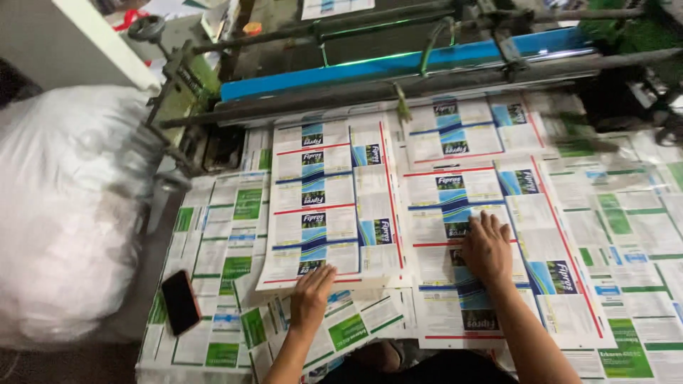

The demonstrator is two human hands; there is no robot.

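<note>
Head view, looking down on a table [644,213] covered with green-and-white printed sheets [228,242]; two stacks of blue, red and white printed label sheets side by side on top, fed out from under the blue bar [398,64] of a machine at the far edge. Left hand [311,295] laid at the near edge of the left stack [327,199], fingers together and fairly flat, fingertips touching the bottom margin, nothing gripped. Right hand [487,249] pressed palm-down on the middle of the right stack [469,235], fingers spread wide, holding nothing but pinning the top sheet. Left stack skewed a little against the right one, its near corners lifted slightly off the sheets beneath; right stack reaching nearer to the body, its lower edge just above a dark patch at the frame's bottom. Black phone [180,302] lying face-up on the green sheets near the table's left edge, well apart from both hands. Large white plastic-wrapped bundle [64,213] to the left, off the table. Likely risks, as a judgement: top sheets sliding or fanning out of register under uneven pressure from the flat palms; a loose corner creasing where the left stack rides up; the phone knocked off the edge by a sideways sweep of sheets; fingers nearing the machine's rollers if pushed far forward.
</note>
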